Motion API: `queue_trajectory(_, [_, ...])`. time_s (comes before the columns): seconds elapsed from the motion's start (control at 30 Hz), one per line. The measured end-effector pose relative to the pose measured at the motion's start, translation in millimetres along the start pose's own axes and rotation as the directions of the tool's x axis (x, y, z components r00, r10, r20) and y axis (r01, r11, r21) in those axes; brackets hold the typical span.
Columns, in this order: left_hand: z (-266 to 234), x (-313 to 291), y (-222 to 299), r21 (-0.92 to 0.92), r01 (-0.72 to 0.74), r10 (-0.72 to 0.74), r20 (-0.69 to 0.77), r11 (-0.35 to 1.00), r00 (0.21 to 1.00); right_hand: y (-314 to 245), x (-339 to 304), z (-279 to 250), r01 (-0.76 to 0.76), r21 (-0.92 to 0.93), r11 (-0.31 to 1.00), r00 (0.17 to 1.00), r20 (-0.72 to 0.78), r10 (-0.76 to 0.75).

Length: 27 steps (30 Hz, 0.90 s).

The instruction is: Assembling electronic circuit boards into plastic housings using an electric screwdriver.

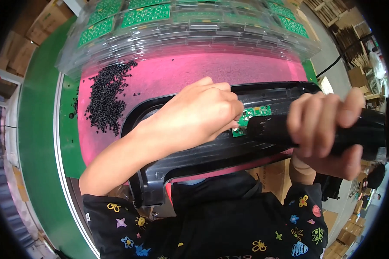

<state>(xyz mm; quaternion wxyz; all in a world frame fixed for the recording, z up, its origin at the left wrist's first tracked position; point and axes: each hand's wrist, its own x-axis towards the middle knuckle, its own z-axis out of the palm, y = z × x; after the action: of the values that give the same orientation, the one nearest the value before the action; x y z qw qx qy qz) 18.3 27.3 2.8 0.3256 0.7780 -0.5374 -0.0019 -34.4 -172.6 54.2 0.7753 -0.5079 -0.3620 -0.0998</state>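
A green circuit board (259,113) lies inside a long curved black plastic housing (186,162). My right hand (324,129) is wrapped round a black electric screwdriver (272,129), held nearly level with its narrow end over the board's lower right part. The tool's very tip is hard to make out. My left hand (207,108) is closed, fingertips pinched together at the board's left edge. Whatever sits between those fingers is hidden behind the knuckles. The left forearm crosses over the housing's left part.
A heap of small black screw-like parts (108,97) lies on the pink mat (186,71) to the left. Stacked clear plastic trays (194,36) with more green boards line the far side. A green work surface (41,129) with a pale edge strip runs along the left.
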Motion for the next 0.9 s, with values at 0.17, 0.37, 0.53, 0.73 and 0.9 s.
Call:
queue_trajectory(0.17, [0.9,3.2,-2.9,-0.120,-0.040,0.032,-0.065,0.992,0.997,-9.0,4.9,-6.2,0.164,0.096,0.982,0.984,-0.081,-0.157])
queue_trajectory(0.37, [1.1,7.2,1.5,-0.163,-0.044,0.020,-0.144,0.986,0.989,-9.5,6.6,-6.3,0.205,0.108,0.973,0.970,-0.158,-0.187])
queue_trajectory(0.53, [-2.6,14.4,7.6,-0.134,-0.035,0.018,-0.128,0.990,0.992,-17.8,3.0,-16.4,0.176,0.070,0.982,0.976,-0.146,-0.164])
queue_trajectory(0.73, [-12.2,13.0,10.9,-0.085,0.086,-0.099,-0.163,0.993,0.982,-30.5,-8.8,-42.6,-0.086,-0.181,0.980,0.995,-0.060,0.077])
queue_trajectory(0.9, [-6.5,5.4,-3.4,-0.084,-0.018,-0.012,-0.344,0.996,0.939,-22.0,-23.1,-42.0,-0.206,-0.290,0.935,0.948,-0.295,0.117])
